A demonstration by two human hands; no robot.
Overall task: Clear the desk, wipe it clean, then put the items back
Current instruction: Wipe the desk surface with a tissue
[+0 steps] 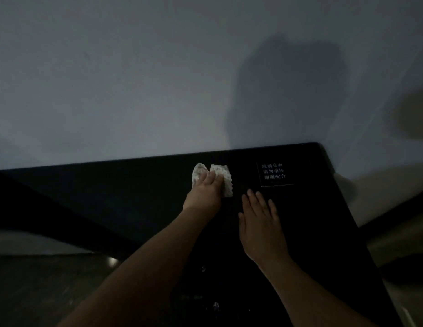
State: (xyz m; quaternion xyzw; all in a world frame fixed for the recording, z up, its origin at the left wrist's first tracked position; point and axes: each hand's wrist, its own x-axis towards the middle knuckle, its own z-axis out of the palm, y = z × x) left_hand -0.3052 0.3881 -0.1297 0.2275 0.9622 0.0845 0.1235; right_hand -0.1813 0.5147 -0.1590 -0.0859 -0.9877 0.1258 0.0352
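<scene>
Left hand presses flat on white patterned cloth, fingers together on top of it, near far edge of black desk. Right hand lies flat, fingers slightly spread, palm down just beside cloth, holding nothing. Small sign with white characters sits beyond right hand.

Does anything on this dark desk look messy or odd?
A few pale specks dot the near end of the black desk, perhaps unwiped droplets or glare. Otherwise nothing: the left hand presses a white cloth, the right hand lies flat.
</scene>
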